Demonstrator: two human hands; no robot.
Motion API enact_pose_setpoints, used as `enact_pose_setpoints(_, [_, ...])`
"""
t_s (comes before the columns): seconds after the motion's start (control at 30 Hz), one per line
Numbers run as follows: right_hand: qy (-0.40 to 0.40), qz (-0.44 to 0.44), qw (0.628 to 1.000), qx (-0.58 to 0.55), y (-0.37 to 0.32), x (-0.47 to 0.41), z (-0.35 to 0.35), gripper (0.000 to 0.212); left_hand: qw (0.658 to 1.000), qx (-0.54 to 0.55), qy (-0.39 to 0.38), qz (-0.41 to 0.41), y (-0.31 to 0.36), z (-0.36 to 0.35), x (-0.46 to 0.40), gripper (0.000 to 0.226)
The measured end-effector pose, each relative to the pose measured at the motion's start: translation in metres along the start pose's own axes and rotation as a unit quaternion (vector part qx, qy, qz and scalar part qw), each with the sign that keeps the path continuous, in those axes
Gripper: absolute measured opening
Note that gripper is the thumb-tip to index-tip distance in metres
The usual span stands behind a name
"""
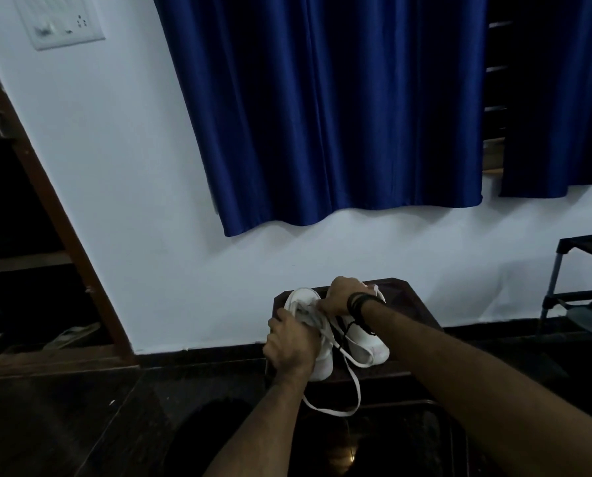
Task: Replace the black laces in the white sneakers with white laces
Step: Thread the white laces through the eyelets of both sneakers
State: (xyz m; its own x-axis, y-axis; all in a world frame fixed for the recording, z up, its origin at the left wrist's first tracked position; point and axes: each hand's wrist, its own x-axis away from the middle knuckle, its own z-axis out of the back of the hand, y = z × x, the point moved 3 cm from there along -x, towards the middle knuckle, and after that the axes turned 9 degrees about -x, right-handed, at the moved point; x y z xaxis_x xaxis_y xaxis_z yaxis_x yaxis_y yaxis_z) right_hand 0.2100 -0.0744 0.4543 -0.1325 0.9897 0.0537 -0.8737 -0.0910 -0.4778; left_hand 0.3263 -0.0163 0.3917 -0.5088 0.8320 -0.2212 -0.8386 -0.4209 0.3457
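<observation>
Two white sneakers stand side by side on a small dark stool. My left hand grips the side of the left sneaker. My right hand reaches across and pinches at the lacing near that sneaker's tongue. A white lace runs out of the left sneaker and hangs in a long loop over the stool's front edge. The right sneaker holds a black lace, partly hidden under my right wrist and its dark bands.
A white wall and a blue curtain rise behind the stool. A dark doorway with a wooden frame opens at the left, sandals on the floor there. A metal rack stands at the right. The floor is dark.
</observation>
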Motion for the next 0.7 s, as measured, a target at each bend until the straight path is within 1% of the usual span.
enact_pose_setpoints(0.13, [-0.005,0.007,0.999,0.039,-0.003,0.007,-0.007,0.051,1.000,0.011,-0.018,0.003,-0.001,0.001,-0.001,0.041])
enact_pose_setpoints(0.23, [0.012,0.026,0.997,0.071,-0.008,0.015,-0.008,0.047,0.999,0.014,-0.033,-0.007,0.000,0.000,-0.003,0.041])
enact_pose_setpoints(0.3, [0.033,0.038,0.996,0.069,-0.009,0.018,-0.008,0.043,0.997,0.023,-0.068,-0.006,-0.004,0.002,-0.009,0.039])
enact_pose_setpoints(0.4, [0.054,0.030,0.998,0.023,-0.001,0.016,-0.005,0.042,0.989,0.046,-0.139,0.023,-0.012,0.009,-0.023,0.044])
enact_pose_setpoints(0.47, [0.033,0.024,0.999,0.018,0.002,0.012,-0.004,0.046,0.986,0.057,-0.153,0.032,-0.016,0.010,-0.025,0.046])
enact_pose_setpoints(0.6, [-0.058,0.021,0.998,0.029,0.000,0.004,-0.006,0.052,0.988,0.090,-0.116,0.039,-0.018,0.005,-0.016,0.037])
enact_pose_setpoints(0.67, [-0.082,0.018,0.996,0.035,-0.001,0.002,-0.007,0.051,0.988,0.106,-0.107,0.042,-0.018,0.005,-0.016,0.034])
enact_pose_setpoints(0.7, [-0.087,0.015,0.996,0.032,-0.002,0.002,-0.007,0.046,0.987,0.112,-0.105,0.044,-0.019,0.004,-0.016,0.033])
